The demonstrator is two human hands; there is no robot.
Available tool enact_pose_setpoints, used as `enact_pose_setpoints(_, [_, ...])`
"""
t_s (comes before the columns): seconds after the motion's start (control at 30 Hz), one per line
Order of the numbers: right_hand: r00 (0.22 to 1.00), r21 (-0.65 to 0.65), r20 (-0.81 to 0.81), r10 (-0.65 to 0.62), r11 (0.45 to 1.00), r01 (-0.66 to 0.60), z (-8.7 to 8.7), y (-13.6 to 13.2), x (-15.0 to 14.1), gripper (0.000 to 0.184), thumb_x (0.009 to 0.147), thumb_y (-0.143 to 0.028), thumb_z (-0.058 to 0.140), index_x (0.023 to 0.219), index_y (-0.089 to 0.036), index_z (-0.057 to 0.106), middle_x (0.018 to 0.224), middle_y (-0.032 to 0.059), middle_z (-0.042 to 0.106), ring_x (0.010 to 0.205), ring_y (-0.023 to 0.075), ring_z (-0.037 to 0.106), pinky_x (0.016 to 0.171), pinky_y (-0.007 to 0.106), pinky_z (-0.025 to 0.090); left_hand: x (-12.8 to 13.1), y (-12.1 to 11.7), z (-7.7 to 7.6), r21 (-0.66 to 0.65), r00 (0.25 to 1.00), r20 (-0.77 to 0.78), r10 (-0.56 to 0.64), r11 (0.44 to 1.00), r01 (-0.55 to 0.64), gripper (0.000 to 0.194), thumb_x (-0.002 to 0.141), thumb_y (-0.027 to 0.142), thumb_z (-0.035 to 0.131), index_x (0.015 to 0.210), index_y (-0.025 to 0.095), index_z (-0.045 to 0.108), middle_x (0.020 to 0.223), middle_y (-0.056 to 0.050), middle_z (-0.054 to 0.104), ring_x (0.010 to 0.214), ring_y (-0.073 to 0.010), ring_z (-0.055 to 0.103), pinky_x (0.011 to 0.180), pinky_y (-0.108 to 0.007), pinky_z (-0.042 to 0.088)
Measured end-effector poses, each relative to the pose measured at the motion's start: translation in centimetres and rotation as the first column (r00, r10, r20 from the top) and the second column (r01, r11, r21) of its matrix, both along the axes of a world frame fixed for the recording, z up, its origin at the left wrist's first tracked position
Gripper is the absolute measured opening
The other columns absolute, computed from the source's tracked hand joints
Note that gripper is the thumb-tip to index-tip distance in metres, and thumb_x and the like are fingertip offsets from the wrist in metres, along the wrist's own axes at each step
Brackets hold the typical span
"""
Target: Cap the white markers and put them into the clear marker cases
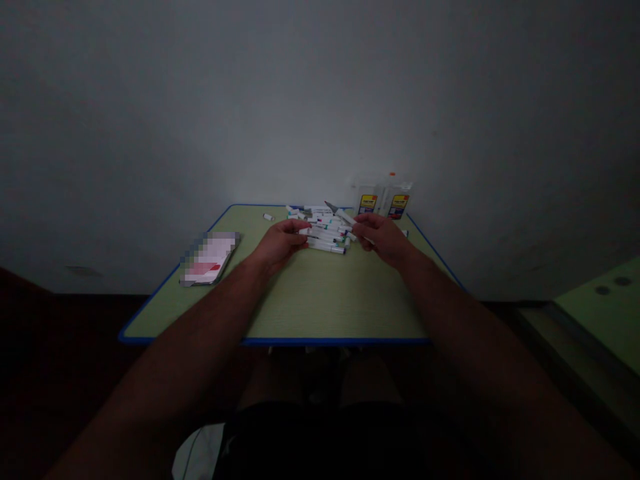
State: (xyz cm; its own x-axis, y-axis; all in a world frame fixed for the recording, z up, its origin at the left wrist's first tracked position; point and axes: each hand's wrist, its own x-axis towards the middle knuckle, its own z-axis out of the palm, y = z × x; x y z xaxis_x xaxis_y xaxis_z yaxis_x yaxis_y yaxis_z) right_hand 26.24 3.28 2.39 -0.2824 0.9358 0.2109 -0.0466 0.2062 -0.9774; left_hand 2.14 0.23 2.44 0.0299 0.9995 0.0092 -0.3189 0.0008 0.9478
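Observation:
Between the thumb and fingers of my right hand (pixel 377 235) is a white marker (pixel 346 217), tilted up to the left with its grey, pointed end showing. My left hand (pixel 281 245) is closed at the left side of a pile of white markers (pixel 325 235). Its fingertips pinch a small white piece that looks like a marker cap (pixel 303 231); the fingers partly hide it. Several markers in the pile have coloured ends, and they lie across one another between my two hands.
A short white cap-like piece (pixel 269 217) lies left of the pile. Two clear packages with yellow labels (pixel 369 203) stand at the back right by the wall. A flat, partly blurred item (pixel 210 259) lies at the left. The table (pixel 320 307) has a blue edge.

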Motion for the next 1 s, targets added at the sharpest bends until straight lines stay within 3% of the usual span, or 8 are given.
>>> enact_pose_setpoints(0.17, [0.999, -0.055, -0.043, 0.028, 0.998, -0.031, 0.28, -0.28, -0.07, 0.035, 0.065, -0.035, 0.082, 0.088, -0.02, 0.06, 0.063, -0.0074, 0.056, 0.043, 0.0042, 0.033, 0.041, 0.022, 0.02, -0.02, -0.06, 0.15, 0.007, 1.0, 0.016, 0.015, 1.0, -0.015, 0.027, 0.058, -0.01, 0.061, 0.069, 0.013, 0.068, 0.08, -0.004, 0.068, 0.074, -0.0133, 0.062, 0.065, -0.024, 0.052])
enact_pose_setpoints(0.37, [1.0, -0.032, -0.008, 0.013, 0.999, -0.013, 0.19, -0.23, -0.08, 0.034, 0.061, -0.029, 0.08, 0.09, -0.017, 0.067, 0.062, -0.0065, 0.055, 0.046, 0.0061, 0.039, 0.043, 0.023, 0.028, -0.13, 0.06, 0.01, 0.027, 0.999, 0.038, 0.01, 1.0, -0.011, 0.026, 0.053, -0.01, 0.06, 0.065, 0.012, 0.066, 0.083, -0.004, 0.069, 0.076, -0.0142, 0.063, 0.065, -0.024, 0.052])
enact_pose_setpoints(0.7, [0.999, -0.02, -0.02, -0.027, 0.999, 0.027, 0.3, -0.2, 0.0, 0.028, 0.061, -0.023, 0.075, 0.088, -0.017, 0.069, 0.058, -0.0061, 0.055, 0.045, 0.0065, 0.041, 0.04, 0.022, 0.031, -0.06, 0.1, 0.08, 0.022, 0.998, 0.04, 0.053, 0.998, -0.054, 0.027, 0.056, -0.011, 0.061, 0.067, 0.013, 0.066, 0.077, -0.003, 0.067, 0.069, -0.0123, 0.06, 0.062, -0.023, 0.05])
enact_pose_setpoints(1.0, [0.979, 0.019, -0.084, -0.184, 0.982, 0.187, -0.02, 0.62, 0.32, 0.029, 0.061, -0.029, 0.08, 0.08, -0.02, 0.061, 0.056, -0.0067, 0.055, 0.044, 0.0074, 0.045, 0.039, 0.022, 0.036, -0.14, 0.41, 0.11, -0.009, 0.992, 0.035, 0.118, 0.993, -0.118, 0.025, 0.06, -0.007, 0.066, 0.077, 0.012, 0.067, 0.082, -0.005, 0.069, 0.07, -0.0135, 0.063, 0.061, -0.024, 0.05])
